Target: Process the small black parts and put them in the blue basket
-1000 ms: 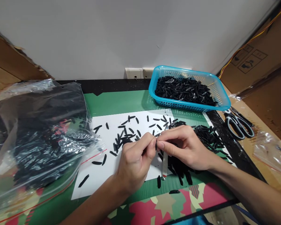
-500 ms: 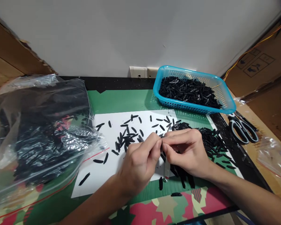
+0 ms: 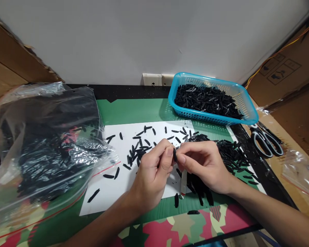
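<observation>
Over the white sheet of paper (image 3: 113, 192), a small dark, elongated black piece (image 3: 174, 155) sits between my two hands. My left hand (image 3: 154, 175) is closed, its thumb and bent forefinger gripping the piece from the left. From the right, thumb and forefinger of my right hand (image 3: 206, 164) pinch at the same piece's edge; their tips partly cover it. Beneath my right hand lies a heap of similar black pieces (image 3: 233, 156), and a pale narrow strip with a reddish end (image 3: 183, 185). Several loose black pieces (image 3: 137, 151) are scattered on the paper beside my left hand.
A blue plastic basket (image 3: 216, 118) of black pieces stands at the back right. On the left lies a clear zip bag (image 3: 54, 154) filled with dark pieces. Scissors (image 3: 266, 142) and a small plastic bag (image 3: 301, 171) lie at right. Cardboard boxes (image 3: 285, 75) flank the table.
My left thumb has shifted and the hands have parted slightly at the fingertips, so the black piece between them now shows. The things on the table stay in place.
</observation>
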A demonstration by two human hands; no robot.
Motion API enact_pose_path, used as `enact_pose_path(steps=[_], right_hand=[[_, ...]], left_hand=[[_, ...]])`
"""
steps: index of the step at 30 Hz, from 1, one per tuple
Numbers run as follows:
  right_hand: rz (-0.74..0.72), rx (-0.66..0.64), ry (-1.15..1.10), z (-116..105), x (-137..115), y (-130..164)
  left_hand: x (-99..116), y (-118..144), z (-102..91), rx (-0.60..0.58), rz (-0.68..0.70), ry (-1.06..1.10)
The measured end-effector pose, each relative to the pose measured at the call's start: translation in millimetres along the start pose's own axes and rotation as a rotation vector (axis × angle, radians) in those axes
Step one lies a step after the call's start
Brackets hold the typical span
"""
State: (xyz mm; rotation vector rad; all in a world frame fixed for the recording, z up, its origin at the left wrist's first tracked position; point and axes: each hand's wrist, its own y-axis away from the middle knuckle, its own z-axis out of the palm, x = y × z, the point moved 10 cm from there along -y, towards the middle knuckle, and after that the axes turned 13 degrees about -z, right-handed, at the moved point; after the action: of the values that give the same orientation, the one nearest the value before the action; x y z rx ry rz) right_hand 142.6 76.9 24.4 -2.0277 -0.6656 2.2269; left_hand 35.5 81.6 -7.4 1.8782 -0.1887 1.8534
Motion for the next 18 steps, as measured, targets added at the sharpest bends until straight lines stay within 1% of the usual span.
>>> enact_pose_path(steps=[9, 13, 15, 18], right_hand=[[0.042, -0.026, -0.069, 3.4, 6.5, -1.0], [0.085, -0.036, -0.097, 4.9, 10.1, -0.2], [0.100, -0.023, -0.107, 4.5, 12.1, 0.5], [0.103, 0.016, -0.113, 2.0, 15.5, 1.6]], left_hand=[[1.7, -1.7, -1.3, 0.021, -0.009, -0.013], [1.2, -3.0, -1.1, 0.009, -0.012, 0.034], [1.6, -3.9, -3.0, 0.021, -0.005, 0.035], [5.7, -4.8, -7.8, 0.068, 0.030, -0.037]])
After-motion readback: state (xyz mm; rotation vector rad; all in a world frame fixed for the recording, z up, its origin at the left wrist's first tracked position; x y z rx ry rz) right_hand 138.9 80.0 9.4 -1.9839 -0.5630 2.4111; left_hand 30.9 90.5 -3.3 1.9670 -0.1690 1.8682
